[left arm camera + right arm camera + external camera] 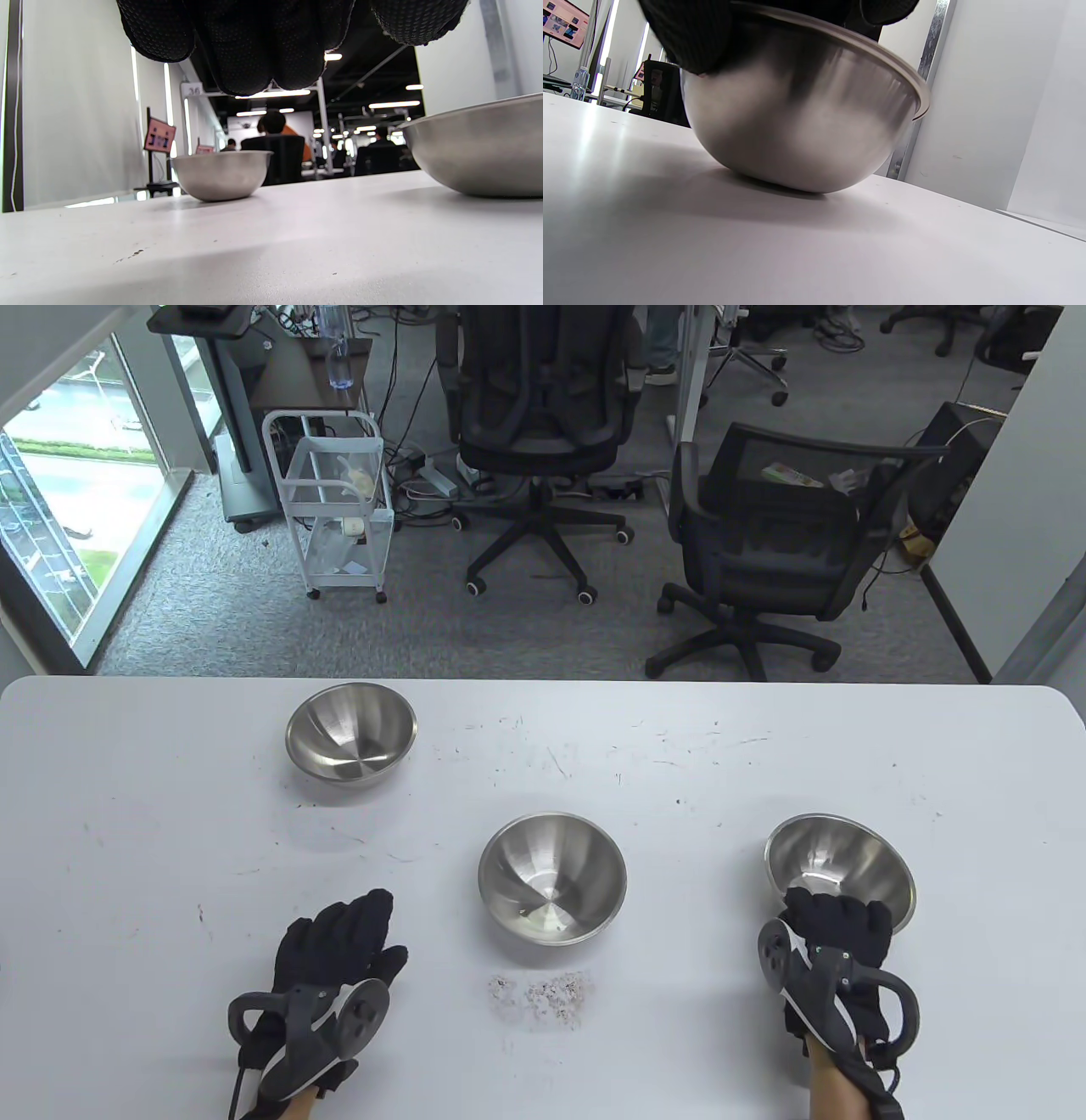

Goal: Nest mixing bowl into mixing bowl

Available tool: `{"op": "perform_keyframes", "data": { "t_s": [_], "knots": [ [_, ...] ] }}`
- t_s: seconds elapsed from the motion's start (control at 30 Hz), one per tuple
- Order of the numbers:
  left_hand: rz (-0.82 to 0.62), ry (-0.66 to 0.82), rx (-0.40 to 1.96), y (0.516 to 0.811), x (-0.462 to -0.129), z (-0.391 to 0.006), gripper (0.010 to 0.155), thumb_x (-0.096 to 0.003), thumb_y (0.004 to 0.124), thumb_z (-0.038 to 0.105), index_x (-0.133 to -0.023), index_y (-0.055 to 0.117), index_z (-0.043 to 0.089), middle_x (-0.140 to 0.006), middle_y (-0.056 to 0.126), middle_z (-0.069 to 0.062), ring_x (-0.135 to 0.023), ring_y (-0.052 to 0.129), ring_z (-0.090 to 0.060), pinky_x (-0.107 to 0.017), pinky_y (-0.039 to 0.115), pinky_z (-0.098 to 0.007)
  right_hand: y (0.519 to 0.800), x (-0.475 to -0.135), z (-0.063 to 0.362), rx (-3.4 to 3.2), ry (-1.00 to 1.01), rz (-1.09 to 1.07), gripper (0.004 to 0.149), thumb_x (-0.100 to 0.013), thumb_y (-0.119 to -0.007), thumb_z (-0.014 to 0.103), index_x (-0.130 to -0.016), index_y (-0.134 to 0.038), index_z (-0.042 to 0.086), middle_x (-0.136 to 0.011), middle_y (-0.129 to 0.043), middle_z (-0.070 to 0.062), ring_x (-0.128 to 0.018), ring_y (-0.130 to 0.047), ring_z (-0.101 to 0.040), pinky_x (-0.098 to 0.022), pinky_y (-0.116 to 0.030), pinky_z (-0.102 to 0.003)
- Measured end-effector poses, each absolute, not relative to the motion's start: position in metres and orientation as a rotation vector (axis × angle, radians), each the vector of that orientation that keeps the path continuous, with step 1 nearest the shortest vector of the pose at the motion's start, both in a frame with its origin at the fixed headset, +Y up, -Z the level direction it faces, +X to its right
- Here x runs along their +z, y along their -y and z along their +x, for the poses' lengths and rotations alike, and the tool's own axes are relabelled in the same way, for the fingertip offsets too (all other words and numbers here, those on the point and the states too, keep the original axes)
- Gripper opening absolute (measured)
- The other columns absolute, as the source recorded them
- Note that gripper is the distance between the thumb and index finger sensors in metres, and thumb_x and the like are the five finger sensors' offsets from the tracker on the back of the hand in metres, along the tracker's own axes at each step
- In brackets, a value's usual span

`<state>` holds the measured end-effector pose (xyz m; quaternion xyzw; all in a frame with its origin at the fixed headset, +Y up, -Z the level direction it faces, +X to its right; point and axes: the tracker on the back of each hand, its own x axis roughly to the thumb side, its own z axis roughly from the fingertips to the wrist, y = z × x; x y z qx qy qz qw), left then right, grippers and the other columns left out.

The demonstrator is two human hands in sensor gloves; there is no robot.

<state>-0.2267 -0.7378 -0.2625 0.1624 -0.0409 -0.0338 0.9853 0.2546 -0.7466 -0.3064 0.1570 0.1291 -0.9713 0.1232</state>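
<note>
**Right hand grips tilted bowl; left hand flat on table**

I see my right hand [836, 929] gripping the near rim of the right-hand steel mixing bowl [840, 869]. The gloved fingers [691, 38] curl over the rim. The bowl is tilted, its far edge raised toward the chairs, and its rounded underside touches the white table [679, 1069], as the right wrist view confirms.

My left hand [335, 950] lies palm down on the table with its fingers spread and extended. It holds nothing. In the left wrist view its fingertips [254, 51] hang above the tabletop.

The centre mixing bowl [552, 889] sits upright between my two hands, just ahead of them and apart from both. In the left wrist view its wall fills the right edge.

The far mixing bowl [351, 743] sits upright well ahead of my left hand, apart from the other bowls.

A patch of scuffed marks [539, 991] lies on the table between my hands, just behind the centre bowl.
</note>
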Motion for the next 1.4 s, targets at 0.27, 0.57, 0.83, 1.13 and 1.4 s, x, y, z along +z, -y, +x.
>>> {"op": "perform_keyframes", "data": {
  "t_s": [0.27,0.57,0.83,1.13,1.4],
  "knots": [
    [0.329,0.084,-0.052,0.738,-0.263,-0.228,0.072,-0.0480,0.067,0.061,-0.113,0.059,0.033,-0.107,0.085,0.009,-0.097,0.088,-0.021,-0.072,0.072,-0.054,0.734,-0.299,0.234,-2.793,-0.516,0.351,0.027,-0.046,-0.086,0.040,-0.073,-0.089,0.045,-0.070,-0.104,0.020,-0.075,-0.100,-0.017,-0.071,-0.065,-0.055],
    [0.316,0.080,-0.050,0.738,-0.263,-0.229,0.072,-0.0480,0.067,0.061,-0.113,0.060,0.033,-0.107,0.085,0.009,-0.097,0.088,-0.021,-0.072,0.073,-0.054,0.712,-0.282,0.184,-2.741,-0.699,0.094,0.027,-0.046,-0.086,0.040,-0.072,-0.089,0.046,-0.070,-0.104,0.021,-0.074,-0.100,-0.016,-0.070,-0.065,-0.054],
    [0.311,0.075,-0.048,0.738,-0.264,-0.230,0.072,-0.0481,0.067,0.061,-0.113,0.060,0.033,-0.107,0.085,0.009,-0.097,0.088,-0.020,-0.072,0.073,-0.054,0.691,-0.269,0.133,-2.741,-0.822,-0.136,0.027,-0.046,-0.086,0.041,-0.072,-0.089,0.047,-0.070,-0.104,0.021,-0.075,-0.099,-0.015,-0.071,-0.065,-0.054],
    [0.311,0.075,-0.043,0.739,-0.264,-0.231,0.072,-0.0479,0.067,0.061,-0.113,0.060,0.032,-0.107,0.085,0.009,-0.097,0.088,-0.021,-0.072,0.073,-0.054,0.690,-0.272,0.080,-2.788,-0.860,-0.286,0.028,-0.046,-0.085,0.041,-0.073,-0.088,0.047,-0.070,-0.104,0.022,-0.075,-0.099,-0.015,-0.071,-0.065,-0.054],
    [0.312,0.078,-0.039,0.739,-0.265,-0.231,0.072,-0.0481,0.067,0.062,-0.113,0.059,0.033,-0.107,0.085,0.009,-0.097,0.088,-0.020,-0.072,0.073,-0.054,0.703,-0.272,0.049,-2.778,-0.860,-0.391,0.028,-0.046,-0.085,0.042,-0.072,-0.088,0.047,-0.070,-0.104,0.022,-0.075,-0.099,-0.015,-0.071,-0.065,-0.054]
  ]
}}
